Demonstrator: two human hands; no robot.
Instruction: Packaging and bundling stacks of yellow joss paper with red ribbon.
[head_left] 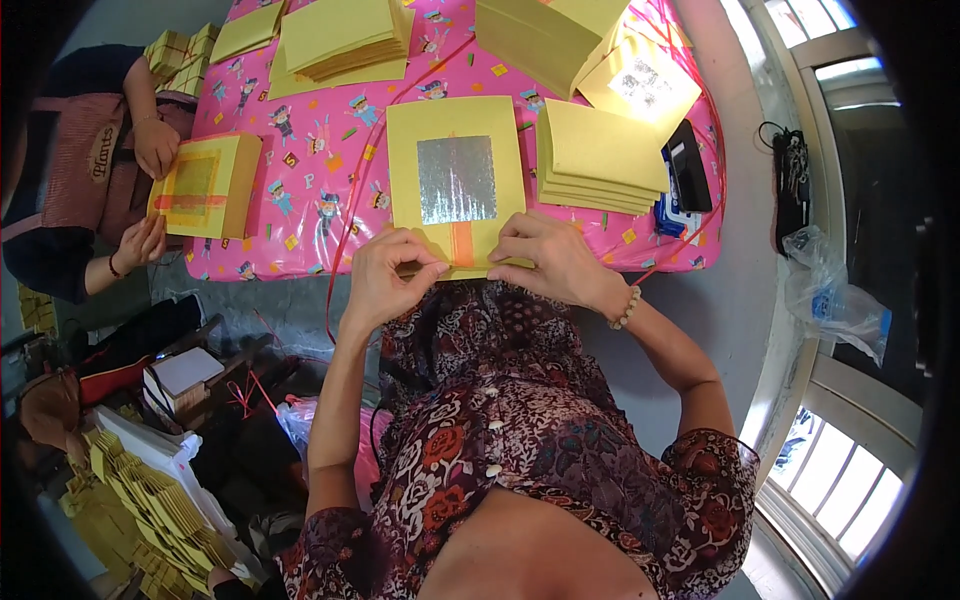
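A yellow paper sheet (455, 118) lies before me at the table's near edge. It bears a silver foil square (457, 180) with an orange stripe (461, 243) below it. My left hand (385, 275) pinches the sheet's near edge between thumb and fingers, left of the stripe. On the stripe's right side, my right hand (548, 258) grips the same edge, fingers bent over the paper. That near edge looks slightly folded up. To the right of the sheet rests a stack of folded yellow paper (600, 150).
A pink patterned tablecloth (300, 215) covers the table. More yellow paper stacks (340, 40) lie at the far side. A black phone (687, 168) sits by the right edge. At the left, a co-worker's hands (155, 148) hold a yellow paper bundle (212, 190). Red string (348, 240) crosses the cloth.
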